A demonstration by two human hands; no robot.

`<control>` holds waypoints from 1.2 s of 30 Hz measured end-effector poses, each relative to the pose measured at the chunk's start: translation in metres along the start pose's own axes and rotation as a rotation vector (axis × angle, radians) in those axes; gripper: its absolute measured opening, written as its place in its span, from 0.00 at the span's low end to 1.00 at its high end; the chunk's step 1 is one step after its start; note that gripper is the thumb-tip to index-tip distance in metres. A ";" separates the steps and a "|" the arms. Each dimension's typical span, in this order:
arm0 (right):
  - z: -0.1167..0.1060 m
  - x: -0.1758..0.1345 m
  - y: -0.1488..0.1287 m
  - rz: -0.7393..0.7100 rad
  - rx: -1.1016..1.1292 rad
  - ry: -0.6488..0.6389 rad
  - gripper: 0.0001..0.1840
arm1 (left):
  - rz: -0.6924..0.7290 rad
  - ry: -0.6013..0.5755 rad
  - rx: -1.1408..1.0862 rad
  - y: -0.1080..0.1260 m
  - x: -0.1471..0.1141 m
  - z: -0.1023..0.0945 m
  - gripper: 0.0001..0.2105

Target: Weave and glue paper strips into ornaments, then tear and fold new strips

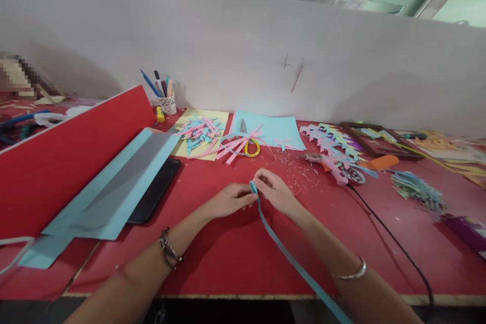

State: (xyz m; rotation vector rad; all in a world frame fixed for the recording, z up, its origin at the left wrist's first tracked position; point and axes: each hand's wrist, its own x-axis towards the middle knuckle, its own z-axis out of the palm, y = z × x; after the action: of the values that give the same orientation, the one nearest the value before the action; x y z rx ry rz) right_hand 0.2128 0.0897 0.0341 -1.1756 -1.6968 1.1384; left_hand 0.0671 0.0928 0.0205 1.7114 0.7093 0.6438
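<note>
Both hands meet over the middle of the red table, working on a long light-blue paper strip. Its upper end is bent into a small loop between my fingertips, and the rest trails down past the table's front edge. My left hand pinches the strip from the left side. From the right, my right hand grips the looped end between thumb and fingers. Just beyond them lie cut pink paper strips and yellow-handled scissors, partly covered by the strips.
A red board leans at the left beside blue paper sheets and a black phone-like slab. Behind stand a pen cup and folded paper pieces. A pink glue gun trails its black cable at the right.
</note>
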 end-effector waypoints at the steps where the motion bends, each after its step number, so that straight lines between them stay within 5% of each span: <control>1: 0.001 -0.001 0.000 0.004 -0.005 -0.008 0.11 | -0.006 -0.002 -0.001 -0.001 -0.001 0.001 0.15; 14: -0.002 -0.004 0.000 0.087 -0.005 -0.069 0.10 | -0.099 0.021 -0.055 0.005 -0.006 0.001 0.11; 21: 0.002 -0.006 0.000 0.139 0.085 -0.078 0.10 | -0.211 0.255 -0.074 0.003 -0.006 0.008 0.18; 27: 0.005 -0.009 -0.003 0.247 0.197 -0.173 0.12 | -0.181 0.317 -0.066 -0.003 -0.007 0.013 0.19; 36: 0.011 -0.009 -0.001 0.291 0.213 -0.130 0.14 | -0.211 0.442 -0.074 0.002 -0.008 0.013 0.18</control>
State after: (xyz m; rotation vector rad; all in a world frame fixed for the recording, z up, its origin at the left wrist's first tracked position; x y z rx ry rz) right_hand 0.2049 0.0780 0.0308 -1.2624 -1.4841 1.5629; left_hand 0.0722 0.0782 0.0190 1.4123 1.1438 0.8978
